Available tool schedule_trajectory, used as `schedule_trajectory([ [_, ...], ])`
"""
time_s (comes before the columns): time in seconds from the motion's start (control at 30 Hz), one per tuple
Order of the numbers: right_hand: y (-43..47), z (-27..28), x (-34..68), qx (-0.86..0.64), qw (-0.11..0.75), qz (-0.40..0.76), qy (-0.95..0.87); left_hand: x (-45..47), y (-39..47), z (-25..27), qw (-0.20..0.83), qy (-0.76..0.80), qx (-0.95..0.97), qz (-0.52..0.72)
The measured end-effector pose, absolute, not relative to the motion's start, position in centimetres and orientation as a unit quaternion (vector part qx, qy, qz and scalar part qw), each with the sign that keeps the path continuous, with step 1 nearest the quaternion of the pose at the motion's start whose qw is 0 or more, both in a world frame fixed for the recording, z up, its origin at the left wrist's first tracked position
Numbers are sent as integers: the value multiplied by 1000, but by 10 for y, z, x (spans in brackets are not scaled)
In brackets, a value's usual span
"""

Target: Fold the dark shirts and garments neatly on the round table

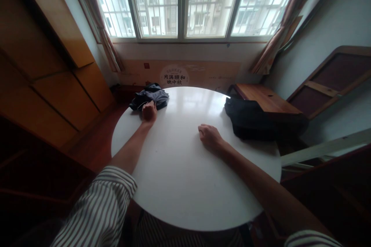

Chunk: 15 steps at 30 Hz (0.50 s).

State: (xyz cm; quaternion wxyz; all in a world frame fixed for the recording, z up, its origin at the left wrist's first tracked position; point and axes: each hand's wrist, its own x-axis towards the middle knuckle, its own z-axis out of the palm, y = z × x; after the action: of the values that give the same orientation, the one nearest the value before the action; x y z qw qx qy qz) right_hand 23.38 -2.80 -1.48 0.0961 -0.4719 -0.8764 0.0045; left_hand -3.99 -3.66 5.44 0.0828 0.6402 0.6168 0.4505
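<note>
My left hand (pixel 149 112) is closed at the near edge of a crumpled dark grey garment (pixel 152 95), its fingers gripping the fabric. The garment lies bunched at the far left of a round white table (pixel 174 170); its exact kind does not show. My right hand (pixel 210 136) rests on the tabletop right of the middle, curled into a fist with nothing visible in it. To its right, a black folded garment (pixel 251 119) lies flat at the table's right edge, apart from the hand.
Beyond the table's far right stands a wooden desk (pixel 266 99), with a wood-framed chair back (pixel 333 79) beside it. Wooden cabinets (pixel 58 96) line the left side. A printed cardboard panel (pixel 208 73) stands under the barred window (pixel 179 4).
</note>
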Motion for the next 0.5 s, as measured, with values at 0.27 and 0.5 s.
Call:
schedule_trajectory([
  [0.27,-23,-22,242,-401,392,168,-811,23,-42,36,227,430,765,422],
  [0.5,-24,-8,244,-340,431,326,-770,44,-55,37,355,297,785,411],
])
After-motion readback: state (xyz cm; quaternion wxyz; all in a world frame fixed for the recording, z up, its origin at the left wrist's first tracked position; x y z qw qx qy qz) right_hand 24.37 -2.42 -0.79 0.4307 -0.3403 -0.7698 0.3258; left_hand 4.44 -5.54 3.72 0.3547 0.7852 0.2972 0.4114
